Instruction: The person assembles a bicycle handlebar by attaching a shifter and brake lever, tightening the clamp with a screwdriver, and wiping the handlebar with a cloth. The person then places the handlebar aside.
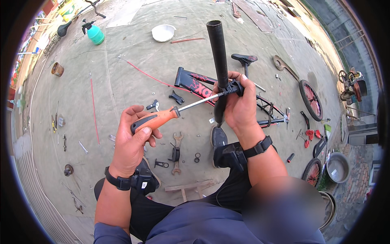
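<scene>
My left hand holds a screwdriver by its orange and black handle, the thumb lying along it and the fingers partly loose around it. Its steel shaft slants up to the right, and the tip meets a small black clamp on a black tube. My right hand grips the tube and clamp at mid-length, with the thumb and fingers wrapped round them. The tube stands nearly upright in view, its open end pointing away from me. Whether the tip sits in a screw is too small to tell.
Beyond my hands lies a black and red bicycle frame with a saddle. Wheels and a metal basin are at right. A double-ended wrench lies before my feet. A green sprayer and white bowl stand far off.
</scene>
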Demonstrator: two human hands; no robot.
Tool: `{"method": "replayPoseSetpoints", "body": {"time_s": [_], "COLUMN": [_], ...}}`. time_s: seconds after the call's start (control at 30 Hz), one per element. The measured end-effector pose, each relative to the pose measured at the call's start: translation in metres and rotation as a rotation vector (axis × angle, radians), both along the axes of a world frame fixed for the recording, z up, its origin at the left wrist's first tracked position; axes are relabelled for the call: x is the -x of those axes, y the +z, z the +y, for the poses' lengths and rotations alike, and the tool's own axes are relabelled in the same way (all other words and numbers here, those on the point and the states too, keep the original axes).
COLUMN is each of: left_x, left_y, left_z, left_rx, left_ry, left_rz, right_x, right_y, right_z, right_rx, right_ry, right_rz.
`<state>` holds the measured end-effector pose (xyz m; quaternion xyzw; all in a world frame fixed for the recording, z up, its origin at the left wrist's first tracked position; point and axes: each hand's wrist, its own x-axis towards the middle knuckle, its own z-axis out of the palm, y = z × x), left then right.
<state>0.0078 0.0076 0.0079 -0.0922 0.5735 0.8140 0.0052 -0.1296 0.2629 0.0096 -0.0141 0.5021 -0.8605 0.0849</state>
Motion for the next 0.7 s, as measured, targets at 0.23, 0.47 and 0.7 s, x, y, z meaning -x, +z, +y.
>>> {"method": "replayPoseSetpoints", "body": {"time_s": [0.23, 0.47, 0.7], "left_x": [0.001, 0.001, 0.002], "left_y": [0.002, 0.001, -0.001], "left_z": [0.007, -0.007, -0.014], "left_rx": [0.080, -0.044, -0.077], "left_ry": [0.021, -0.041, -0.059], "left_rz": [0.042, -0.129, -0.170], "right_x": [0.000, 0.000, -0.001], "right_y": [0.000, -0.001, -0.001], "right_z": [0.000, 0.000, 0.000], "right_rx": [0.019, 0.016, 0.011], "right_ry": [-0.004, -0.009, 0.002], "right_rz": [-0.028, -0.031, -0.041]}}
